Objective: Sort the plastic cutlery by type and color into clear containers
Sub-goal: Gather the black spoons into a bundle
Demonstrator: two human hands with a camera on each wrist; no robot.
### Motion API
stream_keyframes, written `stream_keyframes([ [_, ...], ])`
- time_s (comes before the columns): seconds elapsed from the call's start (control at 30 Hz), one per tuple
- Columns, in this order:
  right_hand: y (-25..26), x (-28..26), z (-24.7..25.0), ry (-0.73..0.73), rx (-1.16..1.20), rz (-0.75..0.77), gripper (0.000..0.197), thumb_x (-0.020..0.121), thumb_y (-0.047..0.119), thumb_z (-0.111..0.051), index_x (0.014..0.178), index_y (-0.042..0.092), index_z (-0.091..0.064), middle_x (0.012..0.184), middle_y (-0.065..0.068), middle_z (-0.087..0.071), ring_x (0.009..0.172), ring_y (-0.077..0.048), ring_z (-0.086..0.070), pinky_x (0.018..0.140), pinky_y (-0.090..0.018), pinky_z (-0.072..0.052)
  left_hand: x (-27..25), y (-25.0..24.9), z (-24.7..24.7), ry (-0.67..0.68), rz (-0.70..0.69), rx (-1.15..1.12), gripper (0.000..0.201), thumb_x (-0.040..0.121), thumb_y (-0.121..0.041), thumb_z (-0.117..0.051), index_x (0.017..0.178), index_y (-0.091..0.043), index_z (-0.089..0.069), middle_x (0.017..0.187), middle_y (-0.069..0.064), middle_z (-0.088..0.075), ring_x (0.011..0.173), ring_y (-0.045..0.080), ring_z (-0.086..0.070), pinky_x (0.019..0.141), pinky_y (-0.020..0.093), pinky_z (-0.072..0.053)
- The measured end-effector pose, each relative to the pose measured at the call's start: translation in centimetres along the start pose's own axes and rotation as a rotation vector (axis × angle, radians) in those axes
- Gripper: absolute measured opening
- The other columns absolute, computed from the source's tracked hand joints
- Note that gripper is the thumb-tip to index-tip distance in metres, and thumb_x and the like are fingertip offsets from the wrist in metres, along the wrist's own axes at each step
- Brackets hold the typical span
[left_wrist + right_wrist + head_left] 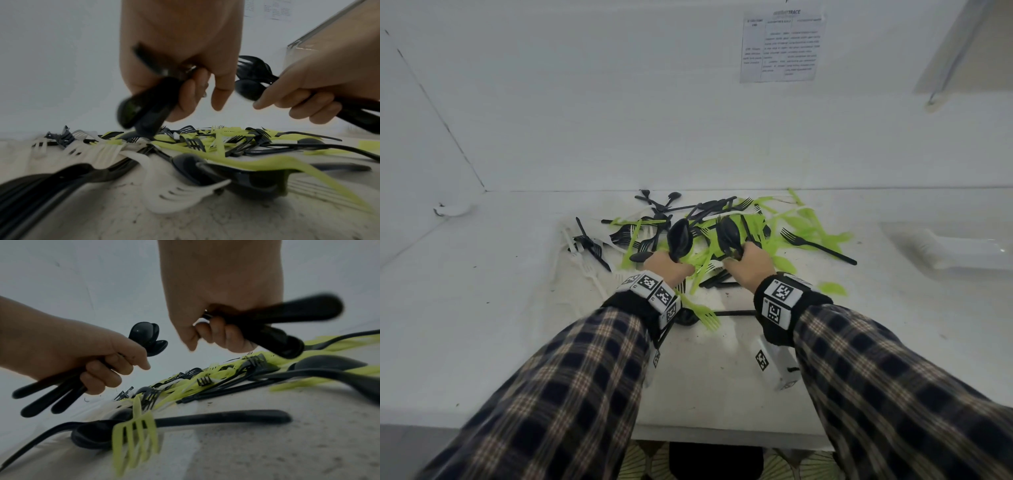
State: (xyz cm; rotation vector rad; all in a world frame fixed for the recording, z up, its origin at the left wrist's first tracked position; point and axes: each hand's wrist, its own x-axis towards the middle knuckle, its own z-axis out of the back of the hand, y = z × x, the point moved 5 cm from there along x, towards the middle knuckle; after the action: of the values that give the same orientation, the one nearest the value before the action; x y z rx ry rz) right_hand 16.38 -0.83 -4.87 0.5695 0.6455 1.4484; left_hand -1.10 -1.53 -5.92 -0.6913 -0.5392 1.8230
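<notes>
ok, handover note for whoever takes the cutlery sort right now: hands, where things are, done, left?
Left hand: grips a bunch of black spoons, bowls up.
Right hand: grips a second bunch of black spoons; the left wrist view shows a black fork in with it.
Mixed pile of black, green and white cutlery lies loose on the table.
Clear container at far right; contents unclear.
Done: black spoons gathered in both hands.
Left: bin them, then sort the rest of the pile.

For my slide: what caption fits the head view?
Both hands hold black spoons above mixed cutlery.
</notes>
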Motion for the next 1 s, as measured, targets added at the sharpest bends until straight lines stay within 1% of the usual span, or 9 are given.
stream_keyframes([
  [0.07, -0.7, 0.3, 0.2, 0.023, 0.001, -0.041, 0.022, 0.092, 0.023, -0.050, 0.083, 0.004, -0.053, 0.071, -0.008, -0.051, 0.076, -0.027, -0.050, 0.063, -0.028, -0.037, -0.4, -0.1, -0.3, 0.050, -0.004, 0.060, 0.026, 0.075, -0.027, -0.068, 0.064, -0.013, -0.048, 0.063, 0.001, -0.048, 0.061, 0.017, -0.049, 0.062, 0.026, -0.043],
  [0.13, -1.3, 0.3, 0.5, 0.031, 0.008, -0.059, 0.024, 0.094, 0.026, -0.048, 0.082, 0.006, -0.052, 0.070, -0.009, -0.050, 0.074, -0.027, -0.050, 0.059, -0.030, -0.037, -1.1, -0.3, -0.7, 0.077, -0.032, 0.136, 0.025, 0.077, -0.027, -0.069, 0.067, -0.013, -0.052, 0.063, -0.001, -0.049, 0.061, 0.014, -0.049, 0.061, 0.023, -0.041],
  [0.27, -2.3, 0.0, 1.9, -0.027, -0.067, -0.058, 0.026, 0.096, 0.025, -0.047, 0.098, 0.004, -0.062, 0.096, -0.020, -0.061, 0.098, -0.035, -0.058, 0.073, -0.030, -0.039, -3.2, -1.8, -3.0, 0.206, -0.188, 0.300, 0.026, 0.077, -0.028, -0.074, 0.097, -0.014, -0.066, 0.086, -0.001, -0.060, 0.080, 0.016, -0.058, 0.070, 0.023, -0.043],
  [0.37, -3.1, -0.2, 2.9, -0.058, -0.040, -0.099, 0.033, 0.096, 0.024, -0.048, 0.108, -0.003, -0.063, 0.111, -0.022, -0.063, 0.106, -0.036, -0.056, 0.077, -0.029, -0.041, -4.9, -2.8, -5.2, 0.290, -0.275, 0.463, 0.037, 0.082, -0.027, -0.070, 0.117, -0.016, -0.063, 0.103, 0.002, -0.064, 0.093, 0.019, -0.061, 0.073, 0.025, -0.044],
  [0.47, -4.0, -0.6, 3.6, -0.052, -0.022, -0.117, 0.033, 0.095, 0.023, -0.048, 0.107, -0.004, -0.063, 0.111, -0.023, -0.063, 0.107, -0.037, -0.056, 0.082, -0.032, -0.043, -5.7, -3.4, -6.3, 0.295, -0.302, 0.538, 0.034, 0.084, -0.025, -0.065, 0.117, -0.018, -0.062, 0.103, 0.003, -0.066, 0.095, 0.021, -0.062, 0.072, 0.026, -0.045],
  [0.57, -5.0, -0.8, 3.7, -0.004, 0.018, -0.109, 0.032, 0.094, 0.024, -0.049, 0.104, -0.003, -0.064, 0.104, -0.021, -0.064, 0.099, -0.035, -0.058, 0.079, -0.032, -0.044, -6.0, -3.8, -6.2, 0.270, -0.319, 0.558, 0.033, 0.086, -0.020, -0.063, 0.118, -0.016, -0.061, 0.103, 0.004, -0.066, 0.099, 0.022, -0.062, 0.075, 0.027, -0.046],
  [0.63, -5.2, -1.1, 3.4, 0.077, 0.081, -0.089, 0.026, 0.094, 0.025, -0.051, 0.090, 0.003, -0.064, 0.084, -0.014, -0.060, 0.074, -0.027, -0.056, 0.065, -0.029, -0.042, -6.2, -4.3, -5.8, 0.210, -0.366, 0.562, 0.034, 0.089, -0.019, -0.060, 0.123, -0.018, -0.057, 0.112, 0.004, -0.065, 0.105, 0.023, -0.060, 0.081, 0.029, -0.045],
  [0.77, -5.3, -1.2, 2.9, 0.169, 0.460, -0.107, 0.030, 0.095, 0.023, -0.050, 0.068, 0.013, -0.050, 0.056, -0.004, -0.045, 0.038, -0.012, -0.034, 0.039, -0.021, -0.029, -6.7, -5.0, -4.3, -0.038, -0.452, 0.595, 0.026, 0.097, -0.023, -0.046, 0.122, -0.023, -0.051, 0.110, 0.003, -0.060, 0.098, 0.025, -0.059, 0.071, 0.032, -0.042],
  [1.0, -4.0, -1.6, 1.2, 0.319, 0.623, -0.109, 0.017, 0.092, 0.015, -0.053, 0.076, 0.010, -0.053, 0.056, -0.006, -0.045, 0.030, -0.008, -0.025, 0.035, -0.015, -0.022, -7.6, -4.6, -3.0, -0.206, -0.446, 0.551, 0.032, 0.097, -0.027, -0.044, 0.127, -0.019, -0.043, 0.108, 0.006, -0.058, 0.094, 0.029, -0.059, 0.064, 0.033, -0.040],
])
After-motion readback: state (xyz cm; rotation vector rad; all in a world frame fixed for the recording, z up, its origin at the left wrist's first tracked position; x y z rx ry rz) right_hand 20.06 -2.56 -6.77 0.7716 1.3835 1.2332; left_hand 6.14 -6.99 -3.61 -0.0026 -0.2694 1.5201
